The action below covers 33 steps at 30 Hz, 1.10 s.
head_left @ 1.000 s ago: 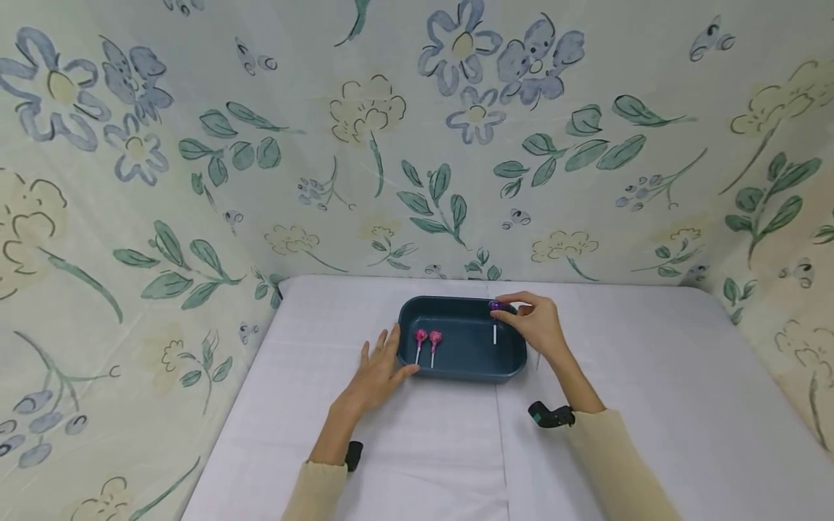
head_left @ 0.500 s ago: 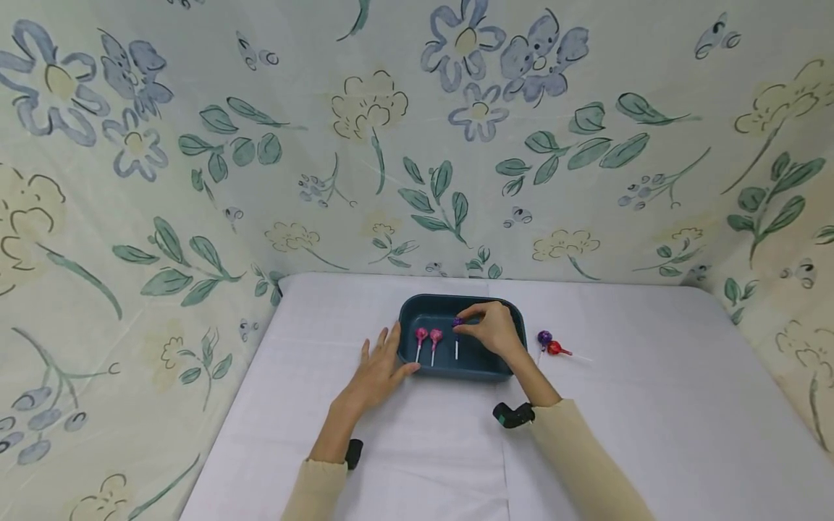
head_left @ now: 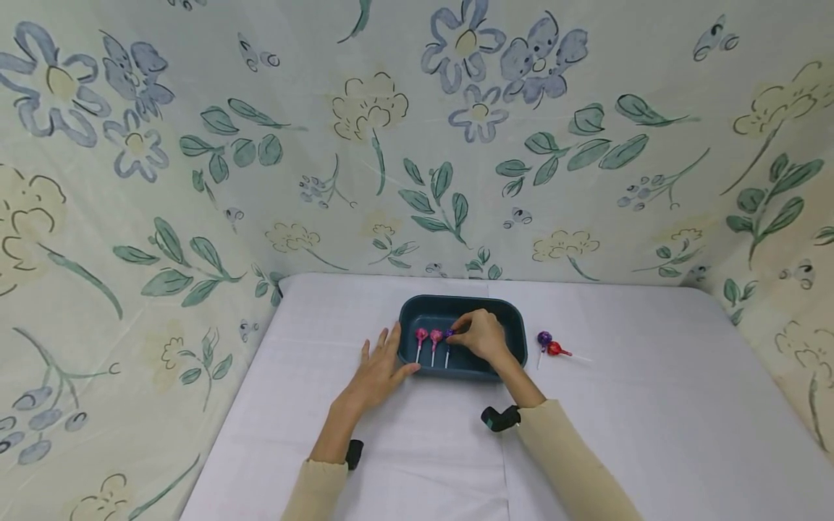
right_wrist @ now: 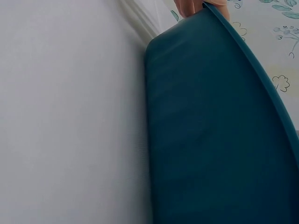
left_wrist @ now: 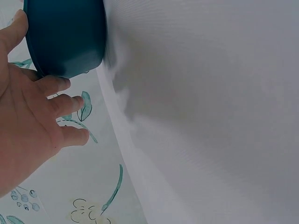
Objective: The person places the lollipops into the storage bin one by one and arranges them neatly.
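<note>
While the bench (head_left: 658,383) carries the blue tray (head_left: 456,374), the left hand (head_left: 378,374) rests against its left end, fingers spread, gripping nothing. The right hand (head_left: 483,335), nearer, pinches the purple lollipop (head_left: 449,333) inside the tray, just right of 2 pink lollipops (head_left: 436,336); all 3 long axes run roughly parallel, heads farthest.
</note>
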Tool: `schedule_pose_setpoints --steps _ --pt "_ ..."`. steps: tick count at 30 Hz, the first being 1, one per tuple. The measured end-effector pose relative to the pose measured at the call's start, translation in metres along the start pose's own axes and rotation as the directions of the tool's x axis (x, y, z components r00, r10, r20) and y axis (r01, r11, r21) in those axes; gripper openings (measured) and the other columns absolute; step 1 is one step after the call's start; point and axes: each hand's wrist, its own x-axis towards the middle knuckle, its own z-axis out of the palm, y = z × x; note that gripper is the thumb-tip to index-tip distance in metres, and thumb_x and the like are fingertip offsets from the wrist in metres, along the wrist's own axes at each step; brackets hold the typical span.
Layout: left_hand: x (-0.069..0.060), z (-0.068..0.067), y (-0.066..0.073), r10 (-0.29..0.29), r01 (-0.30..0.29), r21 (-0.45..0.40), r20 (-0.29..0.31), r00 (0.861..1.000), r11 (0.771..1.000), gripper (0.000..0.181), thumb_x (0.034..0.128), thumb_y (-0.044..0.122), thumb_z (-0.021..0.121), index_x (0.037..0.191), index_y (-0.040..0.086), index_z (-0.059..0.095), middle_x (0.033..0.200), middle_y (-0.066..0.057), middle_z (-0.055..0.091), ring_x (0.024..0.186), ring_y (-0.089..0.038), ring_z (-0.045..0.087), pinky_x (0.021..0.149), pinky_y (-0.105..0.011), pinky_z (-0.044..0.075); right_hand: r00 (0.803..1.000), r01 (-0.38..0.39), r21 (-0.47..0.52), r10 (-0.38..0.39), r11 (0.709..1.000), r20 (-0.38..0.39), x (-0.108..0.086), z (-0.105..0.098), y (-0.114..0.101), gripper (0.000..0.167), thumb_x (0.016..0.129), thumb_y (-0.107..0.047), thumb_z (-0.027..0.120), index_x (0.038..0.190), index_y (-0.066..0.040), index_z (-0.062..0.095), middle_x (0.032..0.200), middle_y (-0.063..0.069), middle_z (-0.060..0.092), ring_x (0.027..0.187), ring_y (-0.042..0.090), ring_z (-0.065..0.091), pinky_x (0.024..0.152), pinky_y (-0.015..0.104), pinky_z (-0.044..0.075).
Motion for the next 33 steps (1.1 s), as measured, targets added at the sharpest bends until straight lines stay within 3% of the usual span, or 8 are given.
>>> schedule_pose_setpoints --steps 8,15,19,33 --pt "-0.0008 -0.0019 0.0030 -0.006 0.006 0.005 0.010 1.000 1.000 0.092 0.1034 0.050 0.056 0.166 0.001 0.010 0.172 -0.020 0.018 0.160 -0.042 0.016 0.126 -0.070 0.007 0.999 -0.033 -0.029 0.033 0.999 -0.011 0.0003 0.0042 0.0004 0.022 0.075 -0.024 0.094 0.086 -0.009 0.082 0.088 0.006 0.081 0.086 0.023 0.073 0.083 0.053 0.057" --pt "-0.0007 -0.0035 0.0041 -0.010 0.010 0.002 0.016 1.000 1.000 0.091 0.1040 0.049 0.056 0.166 0.001 0.009 0.172 -0.020 0.018 0.161 -0.042 0.016 0.127 -0.070 0.006 0.998 -0.051 0.000 0.051 0.999 0.031 0.0017 0.0055 0.0028 0.021 0.078 -0.022 0.092 0.089 -0.008 0.081 0.077 0.005 0.079 0.046 0.011 0.063 0.059 0.033 0.053" --pt "-0.0018 -0.0039 0.0048 -0.014 0.014 0.004 0.021 1.000 1.000 0.092 0.1038 0.050 0.056 0.166 0.001 0.008 0.172 -0.020 0.017 0.161 -0.042 0.015 0.127 -0.069 0.005 0.997 -0.061 0.009 0.060 0.998 0.046 0.0015 0.0056 0.0040 0.021 0.078 -0.021 0.092 0.090 -0.008 0.080 0.079 0.004 0.079 0.044 0.007 0.061 0.055 0.026 0.049" --pt "-0.0014 -0.0018 0.0002 -0.007 0.007 -0.002 0.020 1.000 1.000 0.093 0.1037 0.051 0.055 0.166 0.002 0.008 0.173 -0.018 0.017 0.161 -0.041 0.016 0.127 -0.069 0.006 0.997 -0.050 0.083 0.044 0.995 0.071 -0.0025 0.0022 0.0028 0.026 0.080 -0.016 0.091 0.097 -0.003 0.078 0.083 0.009 0.078 0.048 0.008 0.062 0.049 0.023 0.050"
